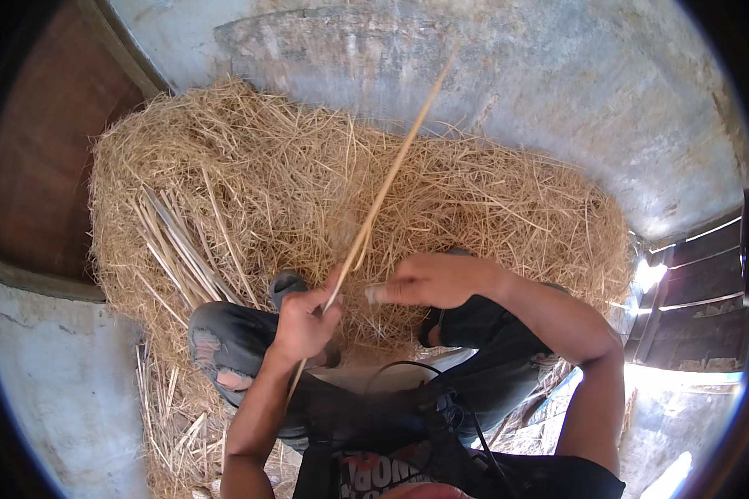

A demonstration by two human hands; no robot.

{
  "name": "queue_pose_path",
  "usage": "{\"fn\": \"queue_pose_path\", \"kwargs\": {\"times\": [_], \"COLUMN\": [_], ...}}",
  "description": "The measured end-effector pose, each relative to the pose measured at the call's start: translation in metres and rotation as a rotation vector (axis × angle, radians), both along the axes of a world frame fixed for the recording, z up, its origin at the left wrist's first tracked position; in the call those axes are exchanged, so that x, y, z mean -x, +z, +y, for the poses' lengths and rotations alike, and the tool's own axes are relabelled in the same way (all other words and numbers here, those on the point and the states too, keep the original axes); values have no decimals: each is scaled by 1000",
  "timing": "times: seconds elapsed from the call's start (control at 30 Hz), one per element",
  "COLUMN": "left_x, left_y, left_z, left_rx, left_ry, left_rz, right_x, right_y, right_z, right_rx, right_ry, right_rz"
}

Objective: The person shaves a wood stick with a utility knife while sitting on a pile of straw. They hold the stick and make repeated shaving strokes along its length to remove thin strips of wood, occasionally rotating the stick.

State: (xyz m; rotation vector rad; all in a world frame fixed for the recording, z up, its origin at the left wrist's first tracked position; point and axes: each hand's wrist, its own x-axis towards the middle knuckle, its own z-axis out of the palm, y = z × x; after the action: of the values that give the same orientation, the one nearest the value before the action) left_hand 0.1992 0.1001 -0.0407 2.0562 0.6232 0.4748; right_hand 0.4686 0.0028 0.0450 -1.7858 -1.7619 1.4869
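Note:
My left hand [305, 323] is closed around a long, thin bamboo strip [389, 179], which slants from beside my left forearm up toward the far wall. A narrow split piece stands off its edge just above that hand. To the right of the strip, my right hand [441, 279] is held above my knee, with its back toward me and its fingers curled. A pale wrap [378, 293] covers one of its digits, pointing at the strip with a small gap between. Whatever those curled fingers may hold is hidden.
I am squatting at a broad heap of straw [266, 166]. Several cut strips [183, 254] lie on it to the left of my left knee. A weathered grey wall [541, 83] curves behind, with a brown panel [46, 158] at left and dark slats [695, 291] at right.

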Motion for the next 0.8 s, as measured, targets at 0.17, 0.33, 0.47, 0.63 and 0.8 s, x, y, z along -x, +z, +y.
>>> {"fn": "queue_pose_path", "kwargs": {"times": [0.17,0.33,0.47,0.63,0.8], "left_x": [-3,-15,-15,-14,-14], "left_y": [0,6,9,3,5], "left_z": [2,-9,-11,-2,-6], "left_rx": [-4,-58,-122,-174,-181], "left_ry": [59,-12,-33,43,56], "left_rz": [-54,-105,-9,53,58], "right_x": [-20,-20,-11,16,1], "right_y": [-1,-4,-33,-33,-29], "right_z": [7,13,16,-3,14], "right_rx": [-168,-287,-431,-578,-514], "right_ry": [-369,-515,-443,-167,-422], "right_rz": [55,-76,-147,-174,-217]}}
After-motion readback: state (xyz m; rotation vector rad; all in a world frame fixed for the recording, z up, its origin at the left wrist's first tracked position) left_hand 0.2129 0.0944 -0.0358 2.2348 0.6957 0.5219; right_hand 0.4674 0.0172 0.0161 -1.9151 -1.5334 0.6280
